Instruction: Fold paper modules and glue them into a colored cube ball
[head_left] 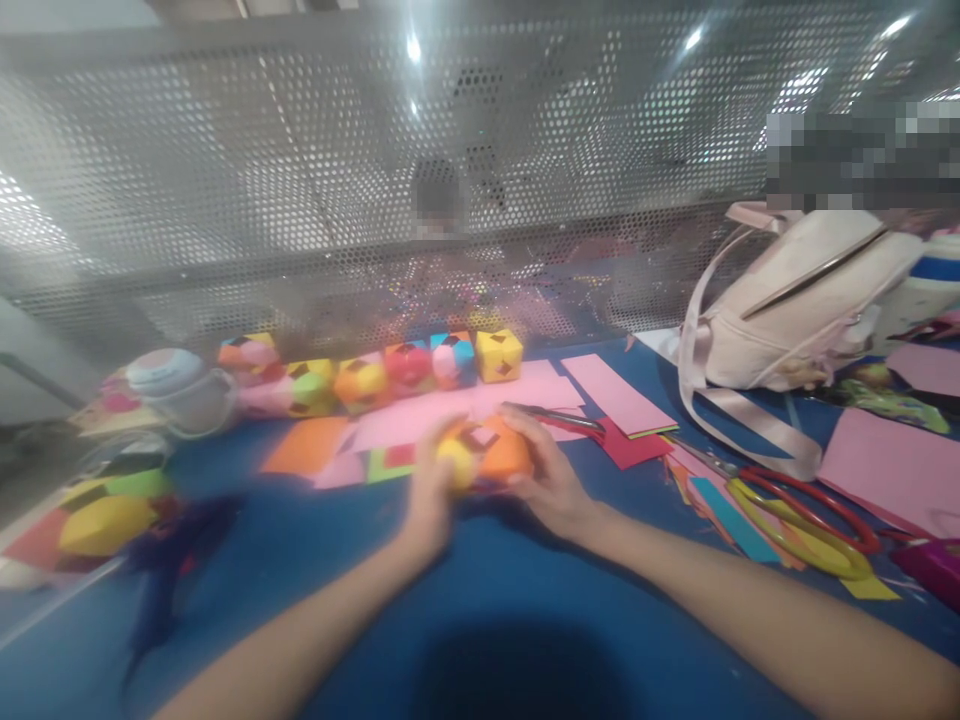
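Note:
Both of my hands grip one folded paper cube (484, 452), orange and yellow with a small dark square on top, just above the blue table (337, 560). My left hand (427, 495) wraps its left side with curled fingers. My right hand (546, 472) closes round its right side, fingers over the top. A row of several finished paper cubes (360, 375) in yellow, orange, pink and blue stands behind, along the perforated metal screen (375, 200).
Pink and orange paper sheets (450, 410) lie behind my hands. Red-and-yellow scissors (795, 510) and paper scraps lie to the right, near a pale backpack (802, 300). A white jar (180, 390) and more paper cubes (105, 515) sit at the left. A person is behind the screen.

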